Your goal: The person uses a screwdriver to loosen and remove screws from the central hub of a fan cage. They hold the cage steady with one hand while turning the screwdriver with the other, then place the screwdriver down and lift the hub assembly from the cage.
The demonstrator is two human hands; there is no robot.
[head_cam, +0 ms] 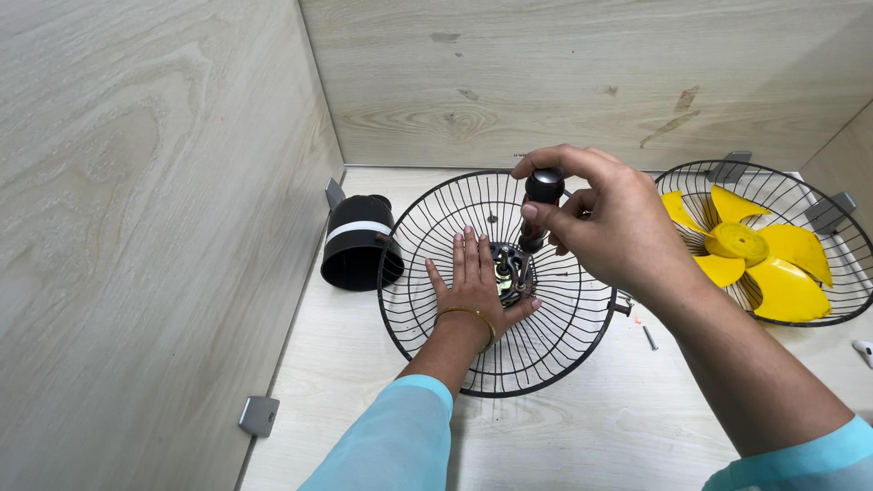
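Observation:
A black wire fan guard (427, 300) lies dish-up on the pale table, with the fan motor (509, 273) showing at its centre. My left hand (473, 286) lies flat inside the guard, fingers spread, pressing beside the motor. My right hand (605, 223) is closed around a dark-handled screwdriver (543, 195), held upright with its tip down at the motor.
A black cylindrical motor cover (356, 244) with a white band lies left of the guard. At the right, a second wire guard (823, 264) holds a yellow fan blade (755, 255). A loose screw (649, 337) lies on the table. Wooden walls enclose left and back.

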